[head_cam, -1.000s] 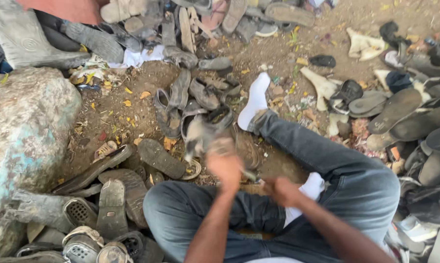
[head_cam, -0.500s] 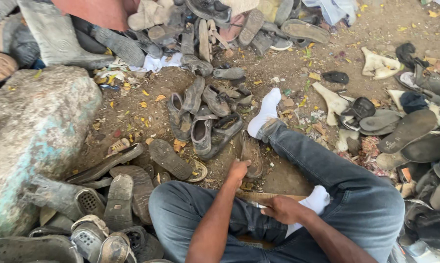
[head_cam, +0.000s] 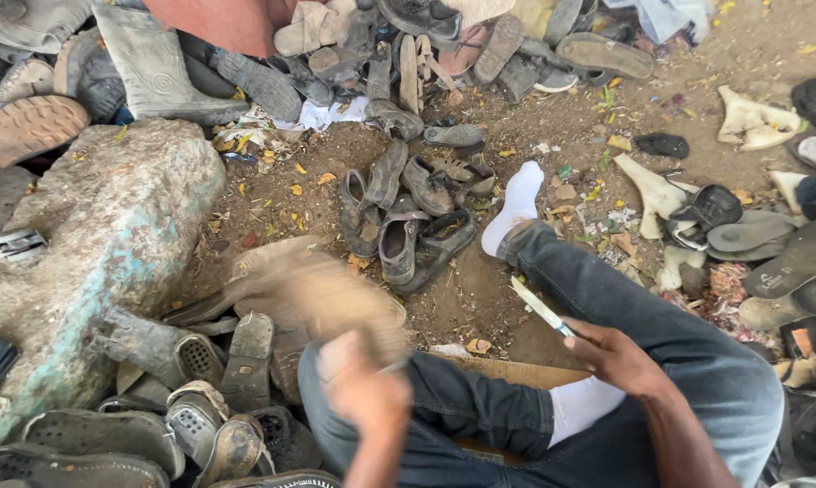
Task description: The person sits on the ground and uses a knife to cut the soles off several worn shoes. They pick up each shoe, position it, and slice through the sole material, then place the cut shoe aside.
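My left hand (head_cam: 364, 389) is blurred with motion and grips a worn brown shoe sole (head_cam: 313, 294), held over my left knee. My right hand (head_cam: 617, 357) rests on my right thigh and holds a thin white-handled knife (head_cam: 541, 307), its blade pointing up and left. I sit on the dirt ground in dark jeans (head_cam: 661, 325) with white socks (head_cam: 516, 203), one leg stretched toward a small pile of old dark shoes (head_cam: 408, 212).
A large stone with teal paint patches (head_cam: 91, 244) stands at the left. Old soles and sandals (head_cam: 155, 407) lie below it. Boots and shoes (head_cam: 353, 45) heap along the top. More soles and scraps (head_cam: 760, 244) lie at the right. A flat cardboard piece (head_cam: 507, 370) lies under my legs.
My left hand has left the shoe pile, swung left and taken up a brown sole. My right hand now holds the knife up from my thigh.
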`<state>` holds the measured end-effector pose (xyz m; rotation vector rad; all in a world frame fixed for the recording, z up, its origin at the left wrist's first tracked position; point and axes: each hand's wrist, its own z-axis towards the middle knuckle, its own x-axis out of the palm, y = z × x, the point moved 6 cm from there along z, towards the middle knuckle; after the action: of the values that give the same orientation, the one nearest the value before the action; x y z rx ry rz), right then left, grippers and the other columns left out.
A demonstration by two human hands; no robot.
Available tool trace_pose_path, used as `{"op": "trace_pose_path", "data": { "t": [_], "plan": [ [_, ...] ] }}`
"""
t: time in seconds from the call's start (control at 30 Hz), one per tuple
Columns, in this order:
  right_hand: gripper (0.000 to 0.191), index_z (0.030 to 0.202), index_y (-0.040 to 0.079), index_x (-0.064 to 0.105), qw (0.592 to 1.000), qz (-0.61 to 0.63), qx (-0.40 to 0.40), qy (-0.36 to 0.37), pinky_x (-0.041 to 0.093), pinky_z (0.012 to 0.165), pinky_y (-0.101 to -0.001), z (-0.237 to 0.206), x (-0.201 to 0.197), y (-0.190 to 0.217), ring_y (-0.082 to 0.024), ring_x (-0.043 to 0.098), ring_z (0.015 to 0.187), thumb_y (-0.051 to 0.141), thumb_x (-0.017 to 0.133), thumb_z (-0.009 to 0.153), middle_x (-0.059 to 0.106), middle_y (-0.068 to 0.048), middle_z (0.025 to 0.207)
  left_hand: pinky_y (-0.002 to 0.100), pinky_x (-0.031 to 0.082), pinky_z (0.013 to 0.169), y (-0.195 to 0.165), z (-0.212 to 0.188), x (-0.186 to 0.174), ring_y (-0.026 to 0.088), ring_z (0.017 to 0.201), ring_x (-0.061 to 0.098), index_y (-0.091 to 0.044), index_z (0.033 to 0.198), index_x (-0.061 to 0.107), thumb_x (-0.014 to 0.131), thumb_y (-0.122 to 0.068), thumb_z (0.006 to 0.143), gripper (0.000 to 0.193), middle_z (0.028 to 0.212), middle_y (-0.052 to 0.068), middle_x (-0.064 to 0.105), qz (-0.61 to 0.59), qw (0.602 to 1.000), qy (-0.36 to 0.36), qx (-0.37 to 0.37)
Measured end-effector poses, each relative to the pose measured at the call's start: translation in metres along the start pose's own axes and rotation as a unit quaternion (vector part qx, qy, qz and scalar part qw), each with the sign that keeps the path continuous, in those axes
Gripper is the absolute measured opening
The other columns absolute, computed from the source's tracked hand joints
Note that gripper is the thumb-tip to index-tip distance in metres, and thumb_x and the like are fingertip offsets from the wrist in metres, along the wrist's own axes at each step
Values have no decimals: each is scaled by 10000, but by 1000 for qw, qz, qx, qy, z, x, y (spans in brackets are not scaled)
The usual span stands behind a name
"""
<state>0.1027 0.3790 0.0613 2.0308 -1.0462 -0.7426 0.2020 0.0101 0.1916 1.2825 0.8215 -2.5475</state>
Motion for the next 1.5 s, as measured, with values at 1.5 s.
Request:
{"op": "trace_pose_path", "data": {
  "t": [1.5],
  "plan": [
    [403, 1334, 178, 610, 903, -358, -116, -206, 536, 728, -533, 42, 48, -14, -436, 699, 789, 363, 601, 977, 714, -237, 809, 516, 528, 871, -79, -34, 285, 389, 993, 692, -112, 979, 764, 706, -292, 873, 216, 1086, 157, 731, -114, 889, 401, 188]
  ]
}}
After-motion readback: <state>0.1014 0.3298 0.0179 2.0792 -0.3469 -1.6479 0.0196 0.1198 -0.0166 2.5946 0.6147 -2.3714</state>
